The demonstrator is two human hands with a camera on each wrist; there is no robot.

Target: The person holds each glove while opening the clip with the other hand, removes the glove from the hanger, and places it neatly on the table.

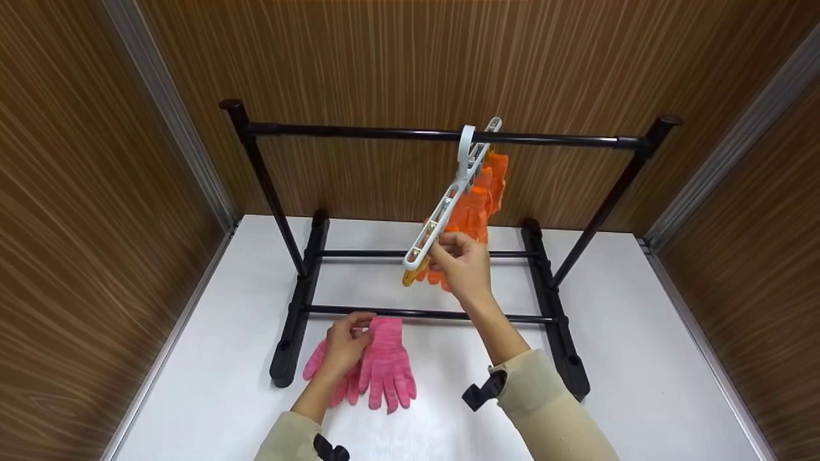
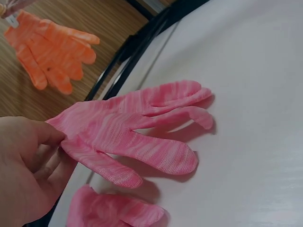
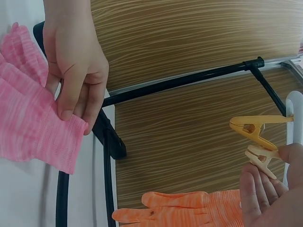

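- Head view: left hand (image 1: 343, 346) down on the white table (image 1: 640, 358), thumb and fingers pinching the cuff of the pink gloves (image 1: 384, 365), which lie flat at the front of the black rack (image 1: 442, 136), against its lower bar.
- Right hand (image 1: 462, 262) raised, fingertips closed on the near end of the white clip hanger (image 1: 442, 214), tipping it down toward the body; hanger hooked over the top rail.
- Orange gloves (image 1: 477, 205) already clipped up, dangling just behind the right hand.
- Right wrist view: yellow clips (image 3: 258, 137) close above the fingertips; whether one is actually squeezed open, cannot tell.
- Left wrist view: only one pink glove caught at the cuff edge, the second lying loose below it.
- Doing it well, as a judgement: lift by the cuff, fingers hanging down, one glove at a time; steady the hanger with the right hand; feed the cuff deep into a free clip before letting go.
- Worth keeping the hanger near level, else the hook may slide along the rail.
- In the way: the rack's lower crossbars between table and hanger, likely to snag a trailing glove; orange gloves crowding the nearest clips.
- Around: wood-grain walls on three sides; black straps on both sleeves.
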